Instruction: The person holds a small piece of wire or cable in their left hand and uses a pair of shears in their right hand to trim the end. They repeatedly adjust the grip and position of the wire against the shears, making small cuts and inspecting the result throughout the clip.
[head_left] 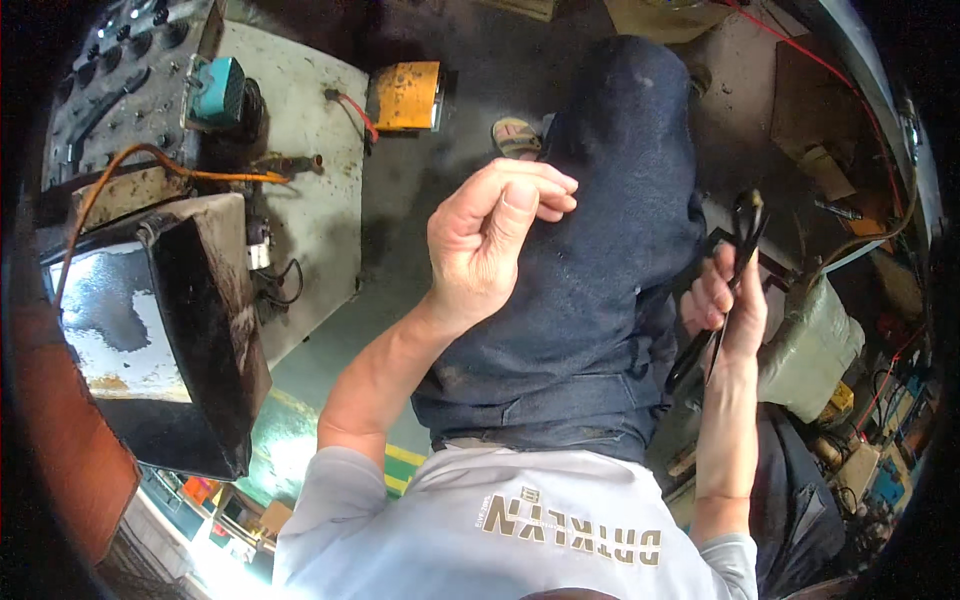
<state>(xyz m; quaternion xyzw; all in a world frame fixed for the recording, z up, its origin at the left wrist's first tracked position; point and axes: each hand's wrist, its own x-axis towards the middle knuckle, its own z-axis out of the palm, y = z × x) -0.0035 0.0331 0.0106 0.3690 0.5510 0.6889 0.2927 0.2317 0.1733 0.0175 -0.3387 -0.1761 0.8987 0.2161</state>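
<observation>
My left hand [480, 235] is raised above my thighs, its fingers curled together and the thumb lying along them. Whether anything small is inside it is hidden. Off to the right, my right hand [740, 310] is closed around a slender black object [746, 225]. A looped end of it sticks out past the fingers, and two long thin legs reach back beside the wrist. Its exact kind cannot be made out. Below both hands are my legs in dark blue trousers [590, 270].
On the left stands a machine with a pale, stained cabinet top [315, 110], a knobbed control panel [120, 90] and a black-framed screen box [190, 350]. An orange cable [150, 155] crosses it. An orange box [405, 97] is beyond. Cluttered tools and a wrapped grey-green bundle [815, 345] lie right.
</observation>
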